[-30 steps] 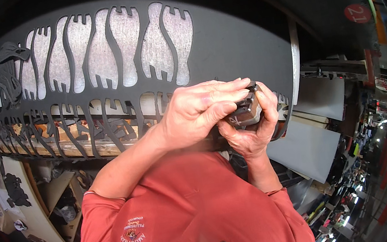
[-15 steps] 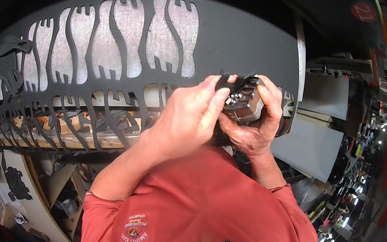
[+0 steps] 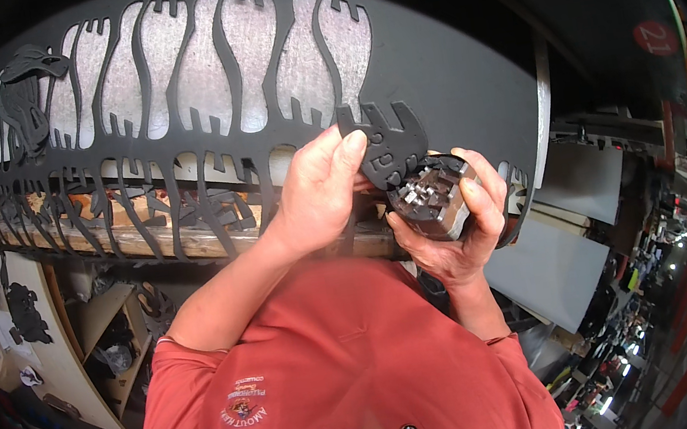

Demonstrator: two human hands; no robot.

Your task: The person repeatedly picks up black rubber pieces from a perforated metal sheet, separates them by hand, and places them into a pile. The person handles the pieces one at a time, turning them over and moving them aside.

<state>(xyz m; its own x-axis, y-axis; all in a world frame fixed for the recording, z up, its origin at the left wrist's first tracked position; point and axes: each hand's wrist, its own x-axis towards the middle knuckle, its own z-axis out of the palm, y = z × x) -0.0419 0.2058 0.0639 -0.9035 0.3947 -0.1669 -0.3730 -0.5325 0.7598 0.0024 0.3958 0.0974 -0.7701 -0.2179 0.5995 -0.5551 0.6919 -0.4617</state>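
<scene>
Between the thumb and fingers of my left hand (image 3: 316, 190) is a black sole-shaped cutout (image 3: 393, 133), with square notches at its far end and small raised marks on its face. Its near end touches or overlaps the rim of a metal cutting die (image 3: 431, 195). My right hand (image 3: 460, 252) cups this die from below and the right, with its thumb and fingers round the sides. Small bright metal pieces show inside the die. Beyond both hands lies a black sheet (image 3: 448, 50) with rows of sole-shaped holes, through which a pale surface shows.
Several black cutouts (image 3: 24, 110) lie piled on the sheet's left part. Strips of the sheet hang over a wooden beam (image 3: 193, 240), behind which loose black scraps (image 3: 224, 209) lie. A wooden shelf (image 3: 104, 323) stands at the lower left, and a grey panel (image 3: 554, 273) at the right.
My left hand has drawn the black cutout up and out of the die, so its notched face now shows. The die has tipped slightly in my right hand, and the view has shifted a little.
</scene>
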